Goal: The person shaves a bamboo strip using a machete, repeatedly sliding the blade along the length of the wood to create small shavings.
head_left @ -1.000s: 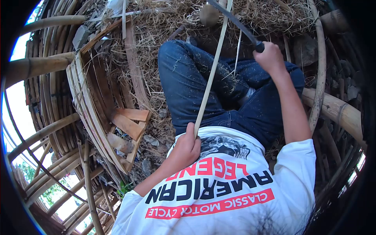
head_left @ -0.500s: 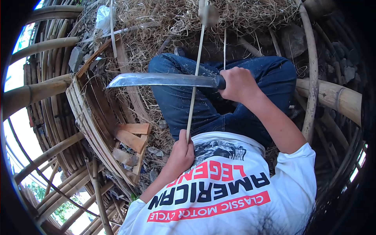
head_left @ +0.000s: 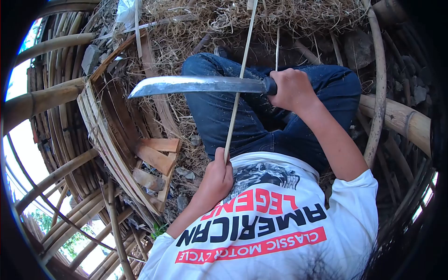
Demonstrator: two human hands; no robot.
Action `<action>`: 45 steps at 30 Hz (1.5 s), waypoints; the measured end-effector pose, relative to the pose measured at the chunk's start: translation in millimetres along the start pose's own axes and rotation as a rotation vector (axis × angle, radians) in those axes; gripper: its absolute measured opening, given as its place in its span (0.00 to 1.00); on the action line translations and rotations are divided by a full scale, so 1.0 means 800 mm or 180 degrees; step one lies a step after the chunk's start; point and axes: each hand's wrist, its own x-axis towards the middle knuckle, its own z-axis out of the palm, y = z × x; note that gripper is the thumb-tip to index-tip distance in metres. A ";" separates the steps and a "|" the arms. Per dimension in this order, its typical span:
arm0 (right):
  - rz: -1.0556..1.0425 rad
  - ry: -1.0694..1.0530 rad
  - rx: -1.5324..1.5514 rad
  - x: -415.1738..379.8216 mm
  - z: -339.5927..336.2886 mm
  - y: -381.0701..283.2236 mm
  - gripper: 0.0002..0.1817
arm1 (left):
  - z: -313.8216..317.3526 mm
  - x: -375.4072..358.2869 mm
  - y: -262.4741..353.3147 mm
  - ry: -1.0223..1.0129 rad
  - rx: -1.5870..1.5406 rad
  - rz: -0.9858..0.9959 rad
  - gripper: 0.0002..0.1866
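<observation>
My left hand (head_left: pixel 217 178) is closed around the lower end of a thin bamboo strip (head_left: pixel 232 125) at my waist. From there the strip runs up between my legs, past the top edge of the view. In my right hand (head_left: pixel 293 91), the dark handle of a machete (head_left: pixel 186 86) is gripped, with most of the handle hidden by the fingers. Its broad blade points left and lies across the strip above my jeans (head_left: pixel 210 112). Blade and strip seem to touch where they cross.
Curly shavings (head_left: pixel 196 30) cover the ground ahead. Split wood pieces (head_left: pixel 156 156) and long slats (head_left: pixel 112 149) lie at the left, beside a bamboo pole frame (head_left: pixel 51 95). At the right are a thin pole (head_left: pixel 379 88), a thick bamboo pole (head_left: pixel 401 119) and stones (head_left: pixel 359 49).
The view has shifted a little. Machete and strip stay crossed, with both hands keeping their grip. A blurred round patch near the strip's top is no longer visible.
</observation>
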 end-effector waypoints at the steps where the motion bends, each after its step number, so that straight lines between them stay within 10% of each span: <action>1: -0.0013 -0.0011 0.0002 0.002 0.000 0.003 0.14 | 0.000 -0.001 -0.002 0.0009 0.0010 0.0083 0.09; 29: 0.0038 0.0264 -0.0405 0.026 -0.009 0.017 0.11 | -0.009 -0.012 0.003 -0.0195 -0.0173 -0.0197 0.09; 45: 0.1569 0.0257 -0.0136 0.110 -0.055 0.120 0.19 | -0.013 -0.025 0.001 -0.0265 -0.0446 -0.0284 0.06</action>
